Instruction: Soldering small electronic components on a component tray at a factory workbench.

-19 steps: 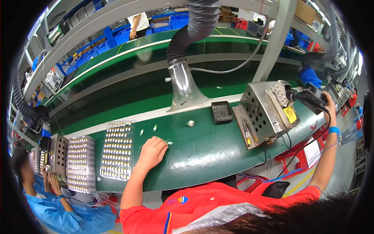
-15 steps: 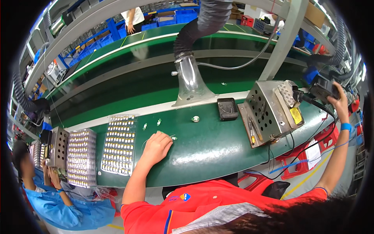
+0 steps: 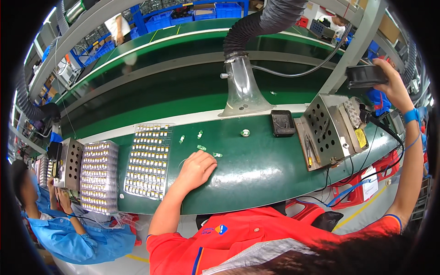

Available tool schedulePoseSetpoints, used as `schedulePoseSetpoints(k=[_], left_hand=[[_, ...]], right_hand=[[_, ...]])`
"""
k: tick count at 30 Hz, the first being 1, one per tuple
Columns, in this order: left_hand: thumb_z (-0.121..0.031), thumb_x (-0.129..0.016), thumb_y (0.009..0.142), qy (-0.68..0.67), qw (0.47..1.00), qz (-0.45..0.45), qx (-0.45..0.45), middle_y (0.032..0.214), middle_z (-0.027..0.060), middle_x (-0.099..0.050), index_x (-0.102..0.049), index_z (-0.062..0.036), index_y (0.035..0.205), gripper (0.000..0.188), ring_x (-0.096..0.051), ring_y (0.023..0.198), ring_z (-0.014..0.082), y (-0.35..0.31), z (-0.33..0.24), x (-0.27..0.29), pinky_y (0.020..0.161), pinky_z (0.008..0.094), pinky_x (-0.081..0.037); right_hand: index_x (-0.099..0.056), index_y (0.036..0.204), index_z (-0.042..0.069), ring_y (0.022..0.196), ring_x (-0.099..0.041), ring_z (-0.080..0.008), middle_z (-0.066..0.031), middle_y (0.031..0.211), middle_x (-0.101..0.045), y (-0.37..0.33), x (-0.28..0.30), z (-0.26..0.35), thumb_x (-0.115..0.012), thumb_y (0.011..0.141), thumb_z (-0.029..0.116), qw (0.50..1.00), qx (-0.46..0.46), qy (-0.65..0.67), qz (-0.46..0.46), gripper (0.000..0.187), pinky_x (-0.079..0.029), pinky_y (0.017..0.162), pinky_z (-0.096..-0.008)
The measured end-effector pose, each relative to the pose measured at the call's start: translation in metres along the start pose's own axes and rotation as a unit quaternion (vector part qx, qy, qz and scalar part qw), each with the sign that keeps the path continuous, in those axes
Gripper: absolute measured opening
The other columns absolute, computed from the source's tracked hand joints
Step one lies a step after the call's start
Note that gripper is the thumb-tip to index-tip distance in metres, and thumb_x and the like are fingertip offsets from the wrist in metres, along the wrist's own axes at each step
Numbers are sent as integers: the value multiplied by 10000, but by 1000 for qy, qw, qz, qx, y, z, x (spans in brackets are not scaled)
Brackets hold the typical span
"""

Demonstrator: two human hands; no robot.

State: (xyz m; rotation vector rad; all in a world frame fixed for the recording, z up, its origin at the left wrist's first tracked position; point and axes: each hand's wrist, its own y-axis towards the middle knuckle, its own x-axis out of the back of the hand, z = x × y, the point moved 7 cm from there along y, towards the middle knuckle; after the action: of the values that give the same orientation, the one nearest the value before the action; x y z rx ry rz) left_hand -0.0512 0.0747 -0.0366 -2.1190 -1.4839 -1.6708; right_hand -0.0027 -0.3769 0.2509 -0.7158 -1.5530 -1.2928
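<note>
In the head view, the right hand [image 3: 395,88] has its grip closed on a black box [image 3: 361,76], squat and dull, with a paler upper edge. It is held up off the surface [image 3: 256,178], near the grey post [image 3: 355,52] and above the metal case [image 3: 323,133], which is dotted with round holes. The left hand [image 3: 198,169] rests on the surface, fingers bent, just beside a small green piece [image 3: 217,155], narrow with whitish spots; whether its grip holds anything, I cannot tell. A second green piece [image 3: 201,147] lies just beyond its knuckles.
</note>
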Motion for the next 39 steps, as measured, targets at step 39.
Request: schedulePoseSetpoints(k=[39], left_hand=[[-67, -679, 727, -1, 999, 2, -43, 912, 87, -593, -603, -41, 933, 222, -565, 852, 260, 6, -33, 8, 745, 351, -456]], right_hand=[[-481, 1041, 47, 1085, -490, -390, -120, 1265, -442, -27, -146, 169, -602, 632, -120, 986, 101, 120, 56, 458, -452, 858, -420]])
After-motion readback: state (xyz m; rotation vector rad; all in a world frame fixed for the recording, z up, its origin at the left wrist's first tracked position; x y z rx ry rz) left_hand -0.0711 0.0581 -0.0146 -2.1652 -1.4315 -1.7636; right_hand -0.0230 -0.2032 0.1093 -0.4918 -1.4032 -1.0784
